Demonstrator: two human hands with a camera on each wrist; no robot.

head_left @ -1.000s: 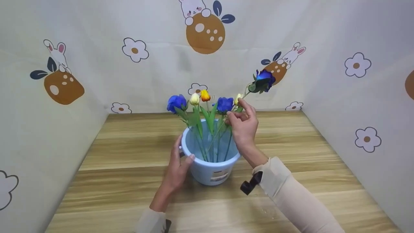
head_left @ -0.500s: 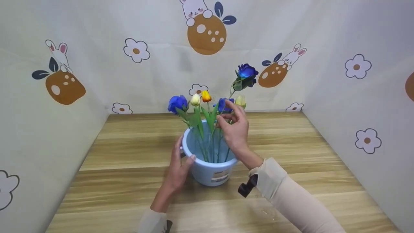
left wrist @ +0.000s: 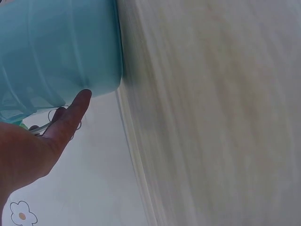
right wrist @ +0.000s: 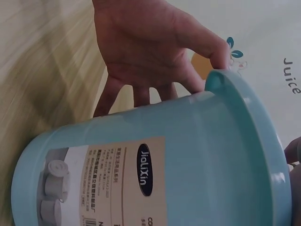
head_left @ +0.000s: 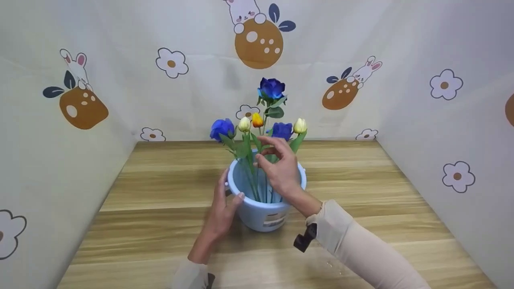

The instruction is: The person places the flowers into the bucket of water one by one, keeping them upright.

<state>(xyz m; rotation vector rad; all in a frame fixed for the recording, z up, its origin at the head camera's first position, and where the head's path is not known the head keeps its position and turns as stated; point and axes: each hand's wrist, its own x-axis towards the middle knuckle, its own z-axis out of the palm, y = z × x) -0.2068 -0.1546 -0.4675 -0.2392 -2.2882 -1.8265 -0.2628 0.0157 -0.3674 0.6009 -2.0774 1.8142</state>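
Note:
A light blue bucket (head_left: 265, 218) stands upright on the table. My left hand (head_left: 221, 208) holds its left side, thumb at the rim and fingers spread along the outer wall, as the right wrist view also shows. Over the bucket's opening, my right hand (head_left: 279, 168) pinches the stem of a tall blue rose (head_left: 272, 89), whose bloom rises above the others. Part of that stem is hidden by the fingers. Standing in the bucket are a left blue rose (head_left: 222, 129), a white tulip (head_left: 244, 124), an orange tulip (head_left: 257, 120), another blue rose (head_left: 282, 130) and a pale yellow tulip (head_left: 300, 125).
Striped wooden table (head_left: 160, 184) surrounds the bucket. Pale cloth walls (head_left: 204, 92) printed with rabbits and flowers enclose the back and both sides. A paper label (right wrist: 127, 183) is on the bucket's outer wall. A black strap piece (head_left: 305, 237) hangs at the right cuff.
My right hand has moved left over the bucket with the tall blue rose, which has swung from leaning right to nearly upright. The left hand stays on the bucket.

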